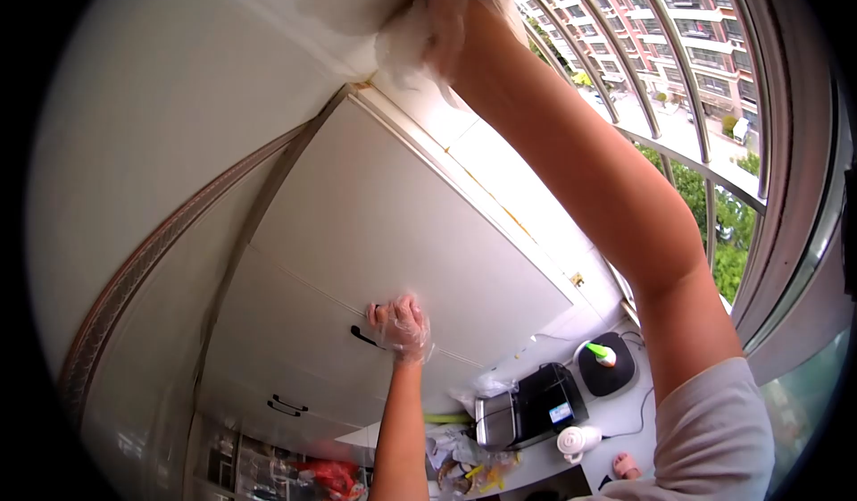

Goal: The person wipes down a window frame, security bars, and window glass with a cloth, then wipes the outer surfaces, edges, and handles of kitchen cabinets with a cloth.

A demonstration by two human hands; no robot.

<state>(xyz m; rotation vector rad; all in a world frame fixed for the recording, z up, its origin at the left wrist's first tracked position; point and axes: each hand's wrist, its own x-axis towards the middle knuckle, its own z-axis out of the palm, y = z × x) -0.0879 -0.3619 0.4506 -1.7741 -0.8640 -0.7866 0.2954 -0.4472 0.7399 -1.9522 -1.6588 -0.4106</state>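
My right hand [451,23], in a loose clear plastic glove, is raised high against the white surface near the ceiling, left of the window. A whitish, cloth-like thing [403,53] is bunched under it. Blur and the glove hide most of the fingers. Lower down, my left hand [402,324], also in a clear plastic glove, is closed at the seam of the white cabinet doors [384,206]. Its fingers curl round a dark handle, of which only a bit shows. A second black handle [363,335] sits just beside that hand.
Metal window bars [674,54] run along the right. Below are a counter with a black appliance [544,403], a white jug [576,441], a green-topped bottle [603,354] on a black plate, and plastic bags [455,456]. Another pair of handles [287,404] is lower left.
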